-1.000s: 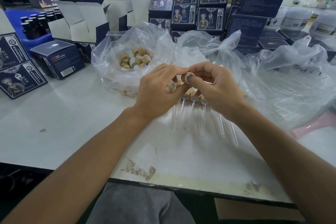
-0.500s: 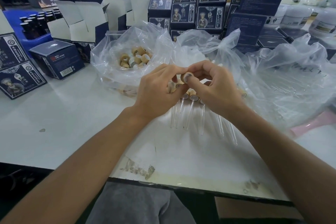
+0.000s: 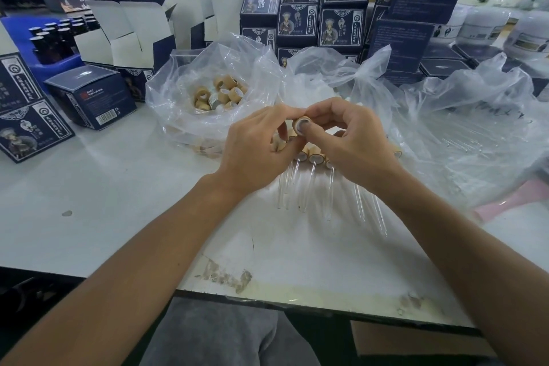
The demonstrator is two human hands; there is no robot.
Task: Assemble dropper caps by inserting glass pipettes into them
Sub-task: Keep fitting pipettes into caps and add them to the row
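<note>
A white worktable is seen, scuffed at its near edge. Dark blue printed boxes are stacked behind.

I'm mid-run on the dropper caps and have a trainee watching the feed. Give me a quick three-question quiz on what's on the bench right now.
1. True or false: both hands are on one dropper cap.
2. Where do the loose unassembled caps sit? A) in the open clear plastic bag behind the left hand; B) in the blue crate; C) in a dark printed carton.
3. Fill in: the finished droppers lie on the white table below the hands, their glass pipettes pointing ____ the person.

Key
1. True: left hand and right hand pinch it together.
2. A.
3. Toward.
</note>
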